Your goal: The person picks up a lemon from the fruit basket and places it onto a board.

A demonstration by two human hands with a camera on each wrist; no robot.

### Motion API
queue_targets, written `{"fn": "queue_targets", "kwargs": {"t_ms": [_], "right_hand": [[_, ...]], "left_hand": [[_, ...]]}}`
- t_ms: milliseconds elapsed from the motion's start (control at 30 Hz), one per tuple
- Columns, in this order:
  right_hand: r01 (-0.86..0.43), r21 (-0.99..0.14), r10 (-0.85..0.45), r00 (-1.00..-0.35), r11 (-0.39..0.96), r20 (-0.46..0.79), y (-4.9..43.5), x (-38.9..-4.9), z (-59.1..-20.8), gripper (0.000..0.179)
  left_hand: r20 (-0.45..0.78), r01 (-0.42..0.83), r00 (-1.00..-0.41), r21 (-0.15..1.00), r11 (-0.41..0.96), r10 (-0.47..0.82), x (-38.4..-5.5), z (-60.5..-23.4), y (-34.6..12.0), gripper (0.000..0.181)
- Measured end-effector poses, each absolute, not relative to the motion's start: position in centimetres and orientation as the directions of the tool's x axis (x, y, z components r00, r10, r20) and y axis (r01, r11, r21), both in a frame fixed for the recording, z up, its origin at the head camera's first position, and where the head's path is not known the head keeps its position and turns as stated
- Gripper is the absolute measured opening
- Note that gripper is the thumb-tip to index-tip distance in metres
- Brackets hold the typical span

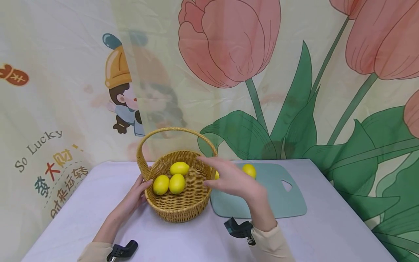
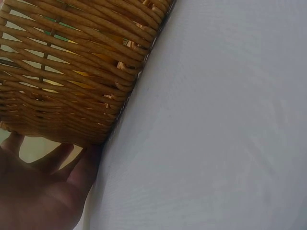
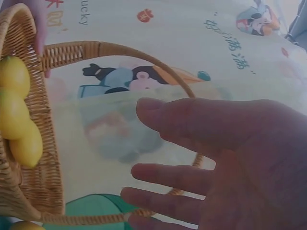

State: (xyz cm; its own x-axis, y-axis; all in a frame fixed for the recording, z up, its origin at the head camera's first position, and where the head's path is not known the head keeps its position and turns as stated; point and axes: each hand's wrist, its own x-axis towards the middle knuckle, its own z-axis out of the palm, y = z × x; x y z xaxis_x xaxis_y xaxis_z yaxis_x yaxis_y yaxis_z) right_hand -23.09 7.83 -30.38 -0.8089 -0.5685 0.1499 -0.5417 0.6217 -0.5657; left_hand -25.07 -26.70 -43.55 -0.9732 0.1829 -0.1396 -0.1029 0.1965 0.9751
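Observation:
A woven wicker basket (image 1: pixel 176 214) with a tall arched handle stands on the table. Three yellow lemons (image 1: pixel 177 183) lie together inside, toward its left. My left hand (image 1: pixel 135 193) holds the basket's left side, thumb at the rim and fingers against the outer wall (image 2: pixel 62 110). Over the basket's right rim hovers my right hand (image 1: pixel 229 178), thumb and fingers spread apart, nothing between them. Behind it, another lemon (image 1: pixel 249 170) sits on a pale green cutting board (image 1: pixel 262 203). One more lemon (image 1: pixel 216 175) shows only as a sliver beside the right hand.
A white cloth (image 1: pixel 330 225) covers the table. The cutting board lies right of the basket, with a cut-out hole near its right end. A printed curtain (image 1: pixel 229 109) with tulips hangs close behind the table's far edge. Black camera mounts (image 1: pixel 240 229) sit at both wrists.

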Motion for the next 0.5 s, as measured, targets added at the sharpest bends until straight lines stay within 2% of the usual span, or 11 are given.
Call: {"fn": "queue_targets", "kwargs": {"t_ms": [500], "right_hand": [[-0.541,-0.552,-0.61,-0.789,0.635,0.072,5.3,-25.7,-33.9,0.068]], "left_hand": [[-0.129,-0.091,-0.973,0.977,0.194,0.189,-25.0,-43.6,-26.7,0.074]]}}
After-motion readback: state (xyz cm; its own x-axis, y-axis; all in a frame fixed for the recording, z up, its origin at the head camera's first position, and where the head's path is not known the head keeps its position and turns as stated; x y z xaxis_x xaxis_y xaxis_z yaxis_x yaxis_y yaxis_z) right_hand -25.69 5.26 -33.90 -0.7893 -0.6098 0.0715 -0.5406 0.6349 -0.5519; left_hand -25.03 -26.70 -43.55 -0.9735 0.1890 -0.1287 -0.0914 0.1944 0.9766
